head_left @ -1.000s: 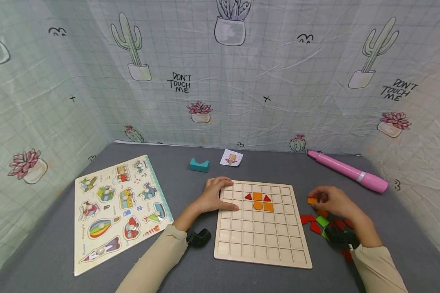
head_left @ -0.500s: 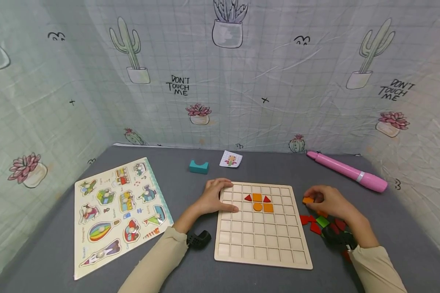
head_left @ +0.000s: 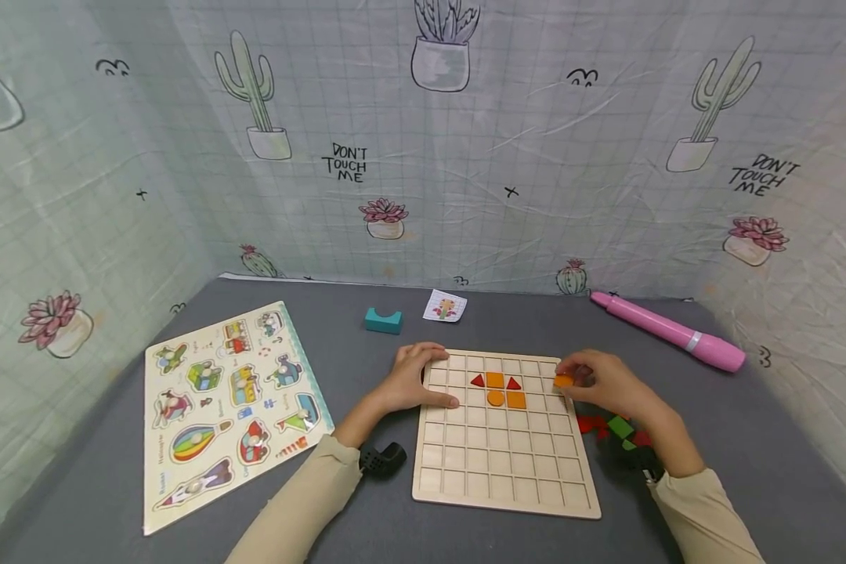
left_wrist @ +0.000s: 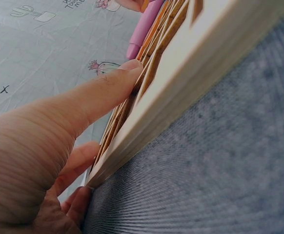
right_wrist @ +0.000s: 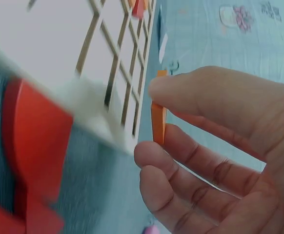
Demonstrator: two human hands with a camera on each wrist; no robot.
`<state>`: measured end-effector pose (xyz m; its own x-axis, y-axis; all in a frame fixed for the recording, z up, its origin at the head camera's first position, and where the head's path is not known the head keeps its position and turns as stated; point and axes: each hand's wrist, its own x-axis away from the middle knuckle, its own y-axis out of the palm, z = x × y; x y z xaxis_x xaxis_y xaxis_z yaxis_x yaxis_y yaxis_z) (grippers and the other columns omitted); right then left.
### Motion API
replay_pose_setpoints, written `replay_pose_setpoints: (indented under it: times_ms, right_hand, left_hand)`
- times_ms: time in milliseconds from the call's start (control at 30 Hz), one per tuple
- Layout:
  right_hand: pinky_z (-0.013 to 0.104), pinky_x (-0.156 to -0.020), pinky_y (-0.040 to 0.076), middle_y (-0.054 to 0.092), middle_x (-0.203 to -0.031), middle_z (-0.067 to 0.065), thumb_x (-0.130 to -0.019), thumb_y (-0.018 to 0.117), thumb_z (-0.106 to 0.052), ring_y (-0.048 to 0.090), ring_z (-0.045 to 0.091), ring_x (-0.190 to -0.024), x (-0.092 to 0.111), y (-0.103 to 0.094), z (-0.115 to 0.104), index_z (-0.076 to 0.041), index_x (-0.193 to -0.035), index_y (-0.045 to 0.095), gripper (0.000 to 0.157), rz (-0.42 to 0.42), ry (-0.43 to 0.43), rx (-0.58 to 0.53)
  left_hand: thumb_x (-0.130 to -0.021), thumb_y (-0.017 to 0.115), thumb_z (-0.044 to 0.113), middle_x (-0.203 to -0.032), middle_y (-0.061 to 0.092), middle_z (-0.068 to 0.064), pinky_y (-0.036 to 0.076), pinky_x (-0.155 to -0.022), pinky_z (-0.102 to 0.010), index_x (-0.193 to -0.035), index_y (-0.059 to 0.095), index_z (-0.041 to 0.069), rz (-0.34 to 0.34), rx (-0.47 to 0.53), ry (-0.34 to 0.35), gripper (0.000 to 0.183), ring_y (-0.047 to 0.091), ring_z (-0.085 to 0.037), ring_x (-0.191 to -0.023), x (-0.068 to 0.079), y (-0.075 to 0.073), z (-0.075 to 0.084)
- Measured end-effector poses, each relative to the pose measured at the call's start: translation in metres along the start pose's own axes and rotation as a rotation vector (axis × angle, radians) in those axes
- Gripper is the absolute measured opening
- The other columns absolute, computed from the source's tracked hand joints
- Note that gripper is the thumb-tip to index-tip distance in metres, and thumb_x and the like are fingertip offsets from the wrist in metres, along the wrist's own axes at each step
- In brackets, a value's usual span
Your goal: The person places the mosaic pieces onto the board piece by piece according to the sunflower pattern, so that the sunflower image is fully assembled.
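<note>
A pale wooden grid board (head_left: 500,462) lies on the dark table in the head view. My left hand (head_left: 412,380) rests at its upper left, thumb straight over the top face, fingertips at the edge. The left wrist view shows the thumb (left_wrist: 103,90) on the grid side. My right hand (head_left: 602,384) pinches an orange tile (right_wrist: 158,122) between thumb and fingers, over the board's upper right corner. Set on the grid are two red triangles (head_left: 477,381), two orange squares (head_left: 516,399) and one orange disc (head_left: 496,398).
Loose red and green tiles (head_left: 620,427) lie under and beside my right wrist. A picture puzzle board (head_left: 218,423) is at the left. Farther back are a teal arch block (head_left: 383,320), a small picture card (head_left: 445,305) and a pink pen-shaped object (head_left: 670,329). Printed cloth (head_left: 423,180) encloses the table.
My right hand has moved left from above the loose tiles to the board's upper right corner, carrying the orange tile. The left hand and the board have stayed put.
</note>
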<state>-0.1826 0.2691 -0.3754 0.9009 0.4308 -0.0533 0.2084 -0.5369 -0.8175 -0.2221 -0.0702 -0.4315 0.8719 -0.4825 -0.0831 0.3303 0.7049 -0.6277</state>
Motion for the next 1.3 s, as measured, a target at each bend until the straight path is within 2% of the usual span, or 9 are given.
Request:
replay_pose_setpoints:
  times_ms: [133, 333, 833, 1067, 1300]
  right_hand:
    - [0.027, -0.066, 0.049, 0.062, -0.092, 0.006, -0.084, 0.075, -0.007, 0.056, 0.014, -0.076, -0.006, 0.003, -0.011, 0.000, -0.105, 0.067, 0.023, -0.009, -0.050, 0.014]
    - [0.026, -0.065, 0.049, 0.063, -0.095, 0.007, -0.084, 0.074, -0.005, 0.057, 0.021, -0.079, -0.017, 0.009, -0.028, 0.001, -0.104, 0.068, 0.022, -0.017, -0.112, -0.014]
    - [0.025, -0.063, 0.047, 0.065, -0.093, 0.008, -0.084, 0.074, -0.002, 0.055, 0.018, -0.074, -0.041, 0.046, -0.048, 0.001, -0.099, 0.068, 0.017, -0.121, -0.229, -0.064]
    - [0.023, -0.065, 0.043, 0.061, -0.087, 0.002, -0.083, 0.076, -0.004, 0.048, 0.011, -0.073, -0.049, 0.059, -0.057, -0.004, -0.092, 0.069, 0.011, -0.159, -0.254, -0.010]
    - [0.023, -0.064, 0.044, 0.059, -0.087, 0.004, -0.084, 0.075, -0.002, 0.049, 0.013, -0.071, -0.056, 0.065, -0.063, -0.003, -0.090, 0.069, 0.009, -0.139, -0.299, 0.020]
  left_hand:
    - [-0.071, 0.087, 0.028, -0.146, 0.042, -0.012, 0.027, -0.106, -0.052, -0.134, 0.055, 0.003, 0.000, 0.004, 0.001, 0.075, 0.024, -0.034, -0.132, 0.000, 0.000, -0.001]
    - [-0.071, 0.088, 0.029, -0.146, 0.042, -0.011, 0.027, -0.106, -0.051, -0.134, 0.056, 0.004, -0.001, 0.000, -0.003, 0.075, 0.024, -0.033, -0.132, -0.001, 0.001, -0.003]
    - [-0.070, 0.088, 0.029, -0.143, 0.044, -0.010, 0.028, -0.105, -0.050, -0.132, 0.057, 0.004, 0.010, -0.011, 0.013, 0.074, 0.026, -0.032, -0.130, -0.001, 0.002, -0.002]
    - [-0.070, 0.088, 0.029, -0.143, 0.044, -0.010, 0.028, -0.105, -0.050, -0.133, 0.057, 0.004, 0.009, -0.024, 0.015, 0.075, 0.027, -0.033, -0.131, -0.002, 0.001, -0.001]
    - [-0.070, 0.088, 0.029, -0.144, 0.043, -0.010, 0.028, -0.106, -0.051, -0.134, 0.056, 0.005, 0.012, -0.031, 0.015, 0.075, 0.026, -0.033, -0.132, -0.002, 0.001, -0.002]
